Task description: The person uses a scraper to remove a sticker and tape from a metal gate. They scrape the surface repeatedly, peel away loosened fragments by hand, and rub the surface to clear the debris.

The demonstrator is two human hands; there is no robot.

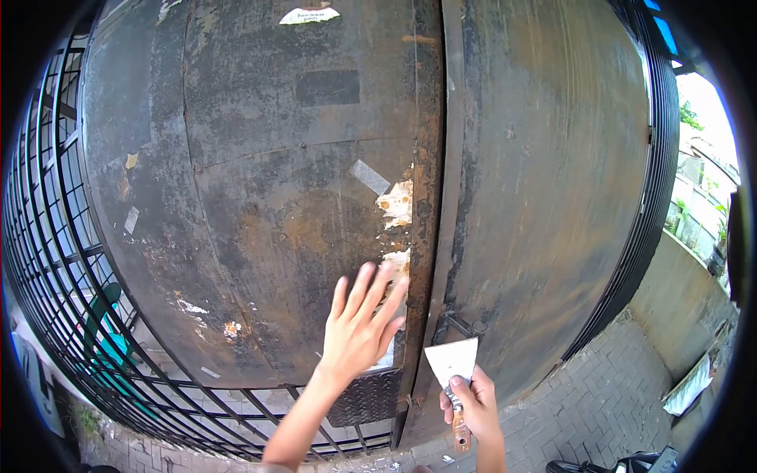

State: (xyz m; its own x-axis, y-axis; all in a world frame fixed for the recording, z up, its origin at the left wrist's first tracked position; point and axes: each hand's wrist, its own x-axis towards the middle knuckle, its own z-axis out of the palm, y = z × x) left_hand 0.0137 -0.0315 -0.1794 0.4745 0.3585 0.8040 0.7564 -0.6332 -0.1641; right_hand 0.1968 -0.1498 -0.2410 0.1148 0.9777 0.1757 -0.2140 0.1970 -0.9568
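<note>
A putty knife with a broad pale blade and a wooden handle is in my right hand, blade up and thumb near its base. My left hand lies with spread fingers over the rusty dark metal gate panel, its fingertips overlapping a torn white paper remnant. Above them another torn, rust-spotted white patch clings beside the panel's edge. A grey strip of tape slants just over that patch. Part of a white scrap below my left palm is hidden by the hand.
A gate latch sits right of the vertical seam. Black bars run along the left and bottom. A torn paper label is at the top. Brick paving lies below, with part of a motorcycle at lower right.
</note>
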